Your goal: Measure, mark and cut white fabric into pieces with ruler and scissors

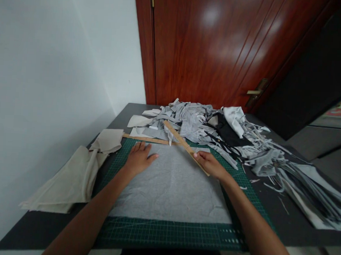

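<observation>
A piece of grey fabric [172,189] lies spread over a green cutting mat [164,235] marked with a grid. My left hand [139,158] rests flat on the fabric's upper left part, fingers spread. In my right hand [210,163] is a wooden ruler [182,141], gripped near its lower end and slanting up to the left above the fabric. A second wooden strip [146,139] lies along the far edge of the mat, partly behind the held ruler.
Grey and white fabric scraps [191,119] are heaped at the back, with black-handled scissors [216,138] among them. Cut strips [313,190] lie at the right. Folded cream cloth [69,179] sits at the left by the wall. Behind stands a wooden door [210,49].
</observation>
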`<state>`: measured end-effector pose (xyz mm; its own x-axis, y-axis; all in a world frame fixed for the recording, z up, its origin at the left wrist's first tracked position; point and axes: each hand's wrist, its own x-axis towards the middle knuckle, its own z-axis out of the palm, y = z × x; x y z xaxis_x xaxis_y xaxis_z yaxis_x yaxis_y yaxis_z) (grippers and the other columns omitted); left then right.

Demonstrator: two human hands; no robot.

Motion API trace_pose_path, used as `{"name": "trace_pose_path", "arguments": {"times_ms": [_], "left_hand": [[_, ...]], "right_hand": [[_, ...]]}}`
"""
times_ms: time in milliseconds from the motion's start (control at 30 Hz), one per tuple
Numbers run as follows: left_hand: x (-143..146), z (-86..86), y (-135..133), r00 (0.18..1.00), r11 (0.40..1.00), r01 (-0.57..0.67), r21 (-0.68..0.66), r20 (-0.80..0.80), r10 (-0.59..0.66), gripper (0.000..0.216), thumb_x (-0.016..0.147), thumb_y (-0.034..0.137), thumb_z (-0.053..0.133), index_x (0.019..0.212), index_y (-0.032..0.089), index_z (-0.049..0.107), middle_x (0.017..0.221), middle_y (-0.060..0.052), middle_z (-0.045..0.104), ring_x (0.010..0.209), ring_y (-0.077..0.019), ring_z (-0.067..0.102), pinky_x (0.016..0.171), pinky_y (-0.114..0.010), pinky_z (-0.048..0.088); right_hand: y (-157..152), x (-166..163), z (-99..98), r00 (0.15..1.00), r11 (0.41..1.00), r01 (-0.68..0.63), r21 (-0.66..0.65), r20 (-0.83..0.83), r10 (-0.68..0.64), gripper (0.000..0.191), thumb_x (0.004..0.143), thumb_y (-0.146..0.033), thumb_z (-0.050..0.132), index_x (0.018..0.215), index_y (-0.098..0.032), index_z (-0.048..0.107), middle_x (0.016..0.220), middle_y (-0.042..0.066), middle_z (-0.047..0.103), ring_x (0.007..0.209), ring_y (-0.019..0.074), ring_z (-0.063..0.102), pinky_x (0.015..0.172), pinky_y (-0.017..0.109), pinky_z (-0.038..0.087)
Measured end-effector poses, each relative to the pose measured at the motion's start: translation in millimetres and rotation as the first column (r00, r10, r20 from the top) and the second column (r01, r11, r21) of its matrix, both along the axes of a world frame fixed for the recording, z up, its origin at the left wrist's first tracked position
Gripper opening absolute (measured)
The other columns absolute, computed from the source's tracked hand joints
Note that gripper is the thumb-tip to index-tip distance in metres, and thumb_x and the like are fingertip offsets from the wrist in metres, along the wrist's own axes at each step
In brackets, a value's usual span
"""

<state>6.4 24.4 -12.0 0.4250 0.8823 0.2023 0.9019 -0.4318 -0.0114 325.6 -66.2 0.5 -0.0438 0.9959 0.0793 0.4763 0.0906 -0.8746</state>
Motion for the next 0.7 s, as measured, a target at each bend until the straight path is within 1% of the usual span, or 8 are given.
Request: {"name": "trace_pose_path", "arguments": {"times_ms": [133, 200, 267, 333, 367, 500, 600, 700], "left_hand": [[1.4, 1.4, 0.0, 0.999, 1.0, -0.013, -0.006, -0.053, 0.012, 0.066, 0.103, 0.057, 0.041, 0.149, 0.012, 0.052, 0.153, -0.022, 0.049, 0.144, -0.0391, 0.042, 0.118, -0.049, 0.033], [2.0, 2.7, -0.5, 0.998, 1.0, -0.023, -0.009, -0.061, 0.022, 0.066, 0.103, 0.056, 0.041, 0.149, 0.01, 0.052, 0.153, -0.023, 0.048, 0.145, -0.0401, 0.042, 0.119, -0.049, 0.032], [2.3, 3.2, -0.9, 0.998, 1.0, -0.027, -0.016, -0.056, 0.026, 0.067, 0.103, 0.056, 0.041, 0.149, 0.009, 0.052, 0.154, -0.025, 0.047, 0.146, -0.0416, 0.041, 0.119, -0.051, 0.031], [2.3, 2.5, -0.6, 0.999, 0.999, -0.031, -0.028, -0.045, 0.03, 0.067, 0.102, 0.056, 0.041, 0.149, 0.009, 0.051, 0.155, -0.025, 0.046, 0.147, -0.0426, 0.038, 0.119, -0.052, 0.03], [2.2, 1.9, -0.1, 0.999, 0.999, -0.033, -0.03, -0.039, 0.032, 0.067, 0.102, 0.056, 0.041, 0.15, 0.009, 0.051, 0.156, -0.024, 0.046, 0.148, -0.0426, 0.038, 0.12, -0.052, 0.03], [2.5, -1.2, 2.4, 0.997, 0.999, -0.048, -0.022, -0.055, 0.047, 0.069, 0.102, 0.056, 0.04, 0.151, 0.008, 0.048, 0.158, -0.025, 0.044, 0.149, -0.0418, 0.037, 0.12, -0.051, 0.029], [3.5, -1.8, 3.0, 0.995, 0.998, -0.062, -0.027, -0.08, 0.06, 0.068, 0.103, 0.055, 0.039, 0.151, 0.009, 0.048, 0.159, -0.024, 0.043, 0.15, -0.0408, 0.036, 0.121, -0.051, 0.028], [4.4, -0.8, 1.6, 0.994, 0.998, -0.066, -0.008, -0.092, 0.065, 0.066, 0.103, 0.053, 0.037, 0.151, 0.009, 0.049, 0.16, -0.023, 0.043, 0.151, -0.0395, 0.036, 0.122, -0.05, 0.027]], "right_hand": [[-2.9, -18.6, -0.5, 0.999, 0.999, 0.036, 0.011, 0.026, -0.036, 0.055, 0.086, -0.074, 0.049, 0.068, -0.022, 0.05, 0.063, -0.005, 0.044, 0.06, 0.0132, 0.042, 0.053, 0.026, 0.032], [-14.0, -25.4, 2.2, 0.996, 0.996, 0.08, 0.034, 0.034, -0.081, 0.052, 0.089, -0.07, 0.047, 0.075, -0.02, 0.055, 0.063, -0.004, 0.047, 0.06, 0.0139, 0.044, 0.053, 0.025, 0.033], [-35.4, -32.1, 4.1, 0.988, 0.987, 0.148, 0.068, 0.03, -0.15, 0.05, 0.095, -0.063, 0.043, 0.1, -0.017, 0.061, 0.064, -0.005, 0.051, 0.058, 0.0151, 0.048, 0.052, 0.025, 0.034], [-65.3, -38.6, 2.8, 0.957, 0.949, 0.285, 0.136, 0.019, -0.29, 0.056, 0.098, -0.06, 0.043, 0.131, -0.016, 0.055, 0.063, -0.006, 0.051, 0.054, 0.0163, 0.05, 0.051, 0.025, 0.034], [-81.7, -41.5, 0.7, 0.935, 0.927, 0.334, 0.171, 0.063, -0.348, 0.056, 0.099, -0.058, 0.043, 0.136, -0.017, 0.054, 0.064, -0.006, 0.054, 0.055, 0.0169, 0.053, 0.052, 0.025, 0.035], [-137.7, -48.0, -13.2, 0.853, 0.853, 0.471, 0.225, 0.132, -0.505, 0.052, 0.104, -0.055, 0.036, 0.133, -0.019, 0.06, 0.069, 0.0, 0.065, 0.058, 0.02, 0.061, 0.056, 0.028, 0.04], [-156.5, -47.4, -20.7, 0.822, 0.861, 0.473, 0.185, 0.258, -0.507, 0.048, 0.107, -0.048, 0.032, 0.134, -0.02, 0.061, 0.084, 0.007, 0.075, 0.069, 0.0236, 0.07, 0.061, 0.029, 0.046], [-160.2, -45.4, -20.9, 0.742, 0.882, 0.449, 0.143, 0.49, -0.457, 0.042, 0.107, -0.031, 0.03, 0.134, -0.021, 0.061, 0.099, 0.011, 0.076, 0.085, 0.0249, 0.073, 0.071, 0.03, 0.049]]}}
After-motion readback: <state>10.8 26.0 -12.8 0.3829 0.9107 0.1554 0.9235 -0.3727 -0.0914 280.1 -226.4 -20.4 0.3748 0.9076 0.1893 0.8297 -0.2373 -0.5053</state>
